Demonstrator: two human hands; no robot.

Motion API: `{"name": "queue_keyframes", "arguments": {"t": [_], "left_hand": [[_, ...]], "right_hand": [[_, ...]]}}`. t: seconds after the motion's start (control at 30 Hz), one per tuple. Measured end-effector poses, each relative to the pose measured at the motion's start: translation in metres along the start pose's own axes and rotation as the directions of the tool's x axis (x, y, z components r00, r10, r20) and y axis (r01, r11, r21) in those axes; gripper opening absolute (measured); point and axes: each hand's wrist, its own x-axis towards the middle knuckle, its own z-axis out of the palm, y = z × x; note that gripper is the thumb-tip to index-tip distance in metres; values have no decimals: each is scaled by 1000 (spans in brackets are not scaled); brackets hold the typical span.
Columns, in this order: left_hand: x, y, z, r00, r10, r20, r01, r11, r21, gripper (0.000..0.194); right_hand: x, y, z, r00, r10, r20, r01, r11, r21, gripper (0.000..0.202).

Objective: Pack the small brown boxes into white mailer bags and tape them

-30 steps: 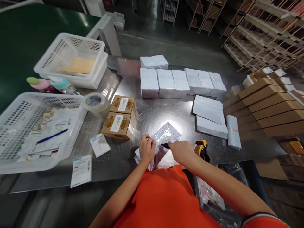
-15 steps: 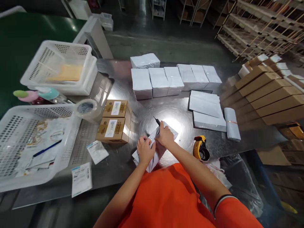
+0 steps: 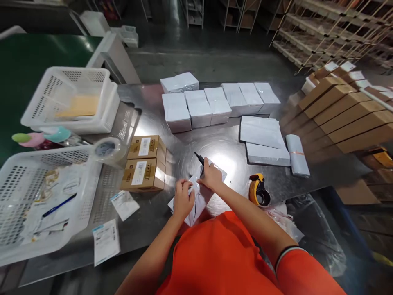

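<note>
On the steel table right in front of you lies a grey mailer, pinned under both hands. Your left hand grips its near-left edge with the fingers curled shut on the plastic. Your right hand presses on the middle of the mailer with its fingers closed round a black marker, tip pointing away from you.

The mailer looks slick and crumpled, so, as I judge it, it could slide or bunch on the polished steel if your left hand loosens, and any writing would smear or wander. The glare spot just beyond your right hand may hide the ink line from you.

A yellow tape gun sits near your right forearm; a wide elbow swing could knock it off the table edge. Two brown boxes stand just left of the mailer, close enough for a sliding mailer to catch against.
</note>
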Motion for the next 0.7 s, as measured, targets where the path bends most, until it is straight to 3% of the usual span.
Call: {"name": "queue_keyframes", "arguments": {"t": [0.1, 0.2, 0.37, 0.5, 0.57, 0.63, 0.7], "left_hand": [[2, -3, -10, 969, 166, 183, -193, 971, 143, 26], [14, -3, -17, 886, 262, 383, -373, 893, 253, 18], [41, 1, -25, 764, 284, 579, -529, 790, 310, 9], [44, 5, -30, 686, 256, 681, -581, 756, 301, 6], [39, 8, -31, 733, 164, 660, -517, 765, 384, 14], [32, 14, -32, 809, 17, 588, -389, 765, 513, 27], [26, 20, -29, 856, -129, 501, -246, 751, 613, 36]], "right_hand": [[-3, 1, 0, 1000, -9, -5, 9, 1000, -3, 102], [-4, 3, 0, 1000, -20, -12, 20, 999, 26, 101], [-5, 6, 2, 999, -28, -43, 31, 998, 55, 100], [-5, 8, 5, 998, -33, -57, 38, 996, 86, 103], [-4, 8, 5, 998, -25, -53, 30, 994, 102, 107], [-4, 8, 6, 999, -18, -47, 24, 993, 113, 109], [-4, 8, 6, 999, -10, -42, 15, 993, 118, 109]]}}
